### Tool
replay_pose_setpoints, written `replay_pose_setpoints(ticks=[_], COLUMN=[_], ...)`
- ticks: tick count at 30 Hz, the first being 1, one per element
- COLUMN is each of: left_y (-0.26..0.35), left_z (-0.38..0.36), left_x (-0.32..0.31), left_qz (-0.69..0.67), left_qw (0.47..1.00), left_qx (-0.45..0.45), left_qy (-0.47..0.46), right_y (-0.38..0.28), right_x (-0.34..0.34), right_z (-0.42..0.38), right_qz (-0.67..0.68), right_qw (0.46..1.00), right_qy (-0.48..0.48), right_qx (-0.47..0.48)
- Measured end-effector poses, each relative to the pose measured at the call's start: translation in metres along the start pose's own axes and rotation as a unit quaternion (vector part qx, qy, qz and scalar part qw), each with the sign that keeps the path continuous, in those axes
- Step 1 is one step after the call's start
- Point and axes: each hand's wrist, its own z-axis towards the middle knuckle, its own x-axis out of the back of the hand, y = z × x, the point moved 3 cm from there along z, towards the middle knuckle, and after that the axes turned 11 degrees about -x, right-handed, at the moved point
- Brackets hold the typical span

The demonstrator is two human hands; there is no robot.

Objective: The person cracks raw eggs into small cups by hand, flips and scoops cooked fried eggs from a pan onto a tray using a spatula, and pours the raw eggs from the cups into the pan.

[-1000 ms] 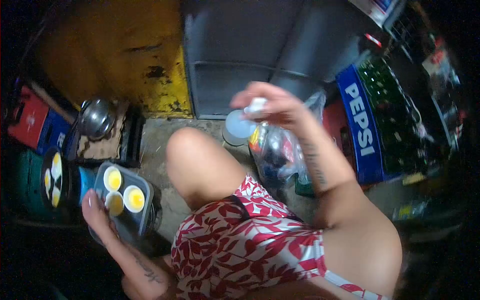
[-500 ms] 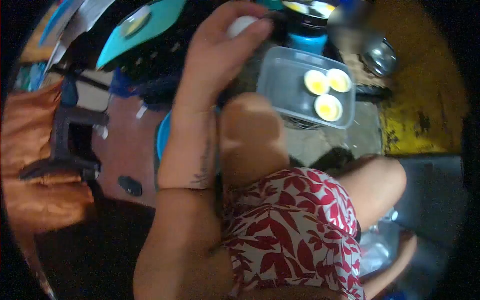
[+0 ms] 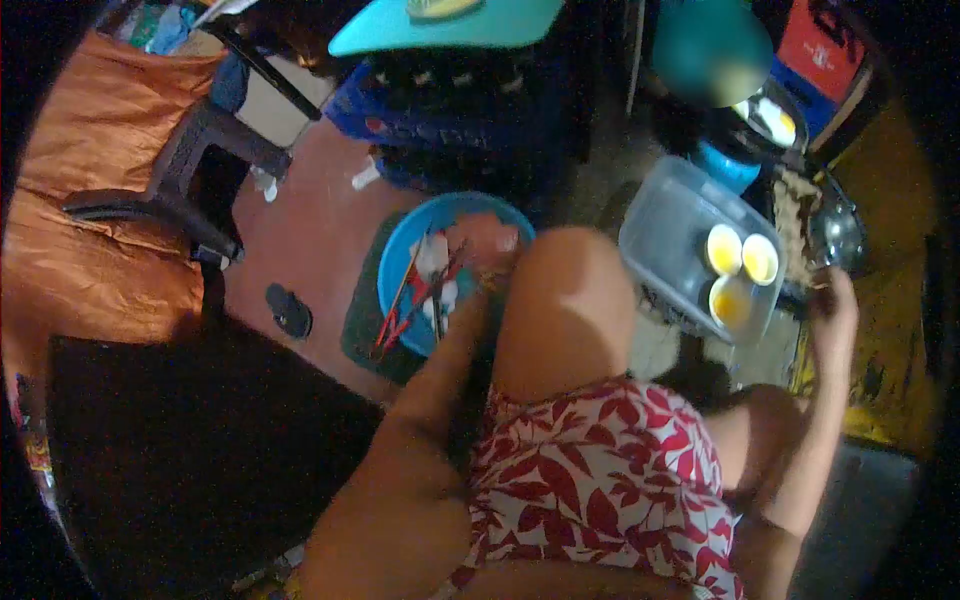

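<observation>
My left hand (image 3: 482,248) is blurred over the blue basin (image 3: 393,262), which holds red-handled utensils, sticks and white pieces; its fingers are not clear. My right hand (image 3: 835,305) is at the right, fingers curled together beside a glass lid (image 3: 838,228) and a piece of cardboard (image 3: 793,222); what they grip is too small to tell. Between my knee and that hand sits a clear plastic container (image 3: 665,215) with three white cups of yellow filling (image 3: 724,249).
Behind are a pan (image 3: 775,120) with white and yellow food, on a blue burner (image 3: 727,166), and blue bottle crates (image 3: 430,130) under a teal tray (image 3: 500,28). A dark chair (image 3: 195,145) and a slipper (image 3: 289,310) are at left.
My left hand has come down from the upper middle to the basin; the white object seen in it is no longer visible there. My right hand has risen beside the lid. The view has shifted left.
</observation>
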Motion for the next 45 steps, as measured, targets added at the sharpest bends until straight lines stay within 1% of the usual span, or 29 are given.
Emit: replay_pose_setpoints(ticks=[3,6,8,9,11,12,13,14,16,18,19,21,22,24,26,27,28,29,30,31,33,35,36,38,39,41,42,43,45], left_y=[0.033,0.063,0.084,0.090,0.092,0.108,0.139,0.149,0.177,0.180,0.183,0.181,0.186,0.183,0.164,0.162,0.169,0.152,0.173,0.167,0.152,0.151,0.166,0.210,0.244,0.341,0.366,0.396,0.435], left_z=[0.007,0.022,0.042,0.055,0.082,0.099,0.110,0.125,0.163,0.212,0.233,0.275,0.287,0.314,0.336,0.339,0.340,0.352,0.339,0.345,0.352,0.360,0.362,0.360,0.355,0.324,0.323,0.314,0.305], left_x=[0.022,0.078,0.138,0.171,0.229,0.275,0.320,0.354,0.408,0.437,0.446,0.448,0.452,0.452,0.454,0.454,0.457,0.459,0.460,0.462,0.470,0.482,0.479,0.468,0.443,0.377,0.334,0.293,0.206], left_qz=[0.011,0.005,0.032,0.099,0.083,0.078,-0.050,0.083,0.134,0.211,0.209,0.280,0.279,0.324,0.283,0.284,0.323,0.343,0.327,0.332,0.335,0.304,0.301,0.114,0.013,-0.033,-0.052,-0.108,-0.046], left_qw=[0.998,0.998,0.994,0.981,0.897,0.904,0.892,0.861,0.811,0.864,0.864,0.911,0.912,0.932,0.932,0.928,0.922,0.917,0.925,0.919,0.915,0.907,0.909,0.930,0.930,0.950,0.944,0.962,0.950], left_qx=[0.037,0.058,0.056,0.058,-0.022,0.018,0.018,-0.063,-0.165,-0.080,-0.089,0.016,0.002,0.082,0.178,0.181,0.176,0.142,0.166,0.184,0.143,0.080,0.075,-0.093,-0.191,-0.205,-0.269,-0.240,-0.308], left_qy=[-0.041,-0.009,0.087,0.157,0.433,0.419,0.448,0.498,0.545,0.450,0.450,0.302,0.301,0.140,0.143,0.157,0.118,0.143,0.098,0.108,0.175,0.281,0.277,0.336,0.313,0.233,0.186,0.078,-0.033], right_y=[-0.072,-0.082,-0.060,-0.049,-0.037,-0.035,-0.036,-0.039,-0.043,-0.045,-0.046,-0.047,-0.047,-0.046,-0.040,-0.042,-0.035,-0.034,-0.031,-0.030,-0.028,-0.019,-0.016,-0.015,-0.016,-0.020,-0.026,-0.029,-0.031], right_x=[-0.011,-0.010,-0.014,-0.016,-0.021,-0.022,-0.022,-0.023,-0.022,-0.021,-0.018,-0.013,-0.009,-0.002,0.006,0.010,0.010,0.013,0.014,0.017,0.019,0.016,0.014,0.014,0.013,0.013,0.015,0.016,0.014], right_z=[-0.013,-0.022,-0.020,-0.019,-0.023,-0.023,-0.023,-0.023,-0.025,-0.028,-0.030,-0.034,-0.035,-0.036,-0.040,-0.041,-0.043,-0.044,-0.044,-0.045,-0.047,-0.048,-0.048,-0.047,-0.046,-0.045,-0.044,-0.043,-0.041], right_qz=[-0.058,0.025,0.034,0.053,0.072,0.090,0.091,0.096,0.103,0.087,0.089,0.079,0.079,0.081,0.080,0.093,0.096,0.081,0.078,0.107,0.111,0.104,0.101,0.109,0.118,0.109,0.132,0.155,0.152], right_qw=[0.991,0.997,0.998,0.998,0.997,0.995,0.995,0.994,0.994,0.995,0.996,0.997,0.997,0.996,0.996,0.995,0.995,0.996,0.997,0.994,0.993,0.993,0.994,0.994,0.993,0.994,0.991,0.987,0.988], right_qy=[-0.017,-0.054,-0.040,-0.037,-0.023,-0.016,-0.015,-0.017,-0.013,-0.021,-0.013,-0.019,-0.011,-0.015,-0.010,-0.003,-0.001,0.022,0.017,0.003,-0.008,-0.004,-0.004,-0.004,-0.005,0.005,-0.008,-0.020,-0.008], right_qx=[0.116,0.059,0.040,0.026,0.033,0.038,0.037,0.038,0.036,0.032,0.026,0.012,0.001,-0.021,-0.040,-0.030,-0.036,-0.010,-0.012,-0.032,-0.045,-0.046,-0.033,-0.027,-0.015,0.019,-0.006,-0.030,-0.013])
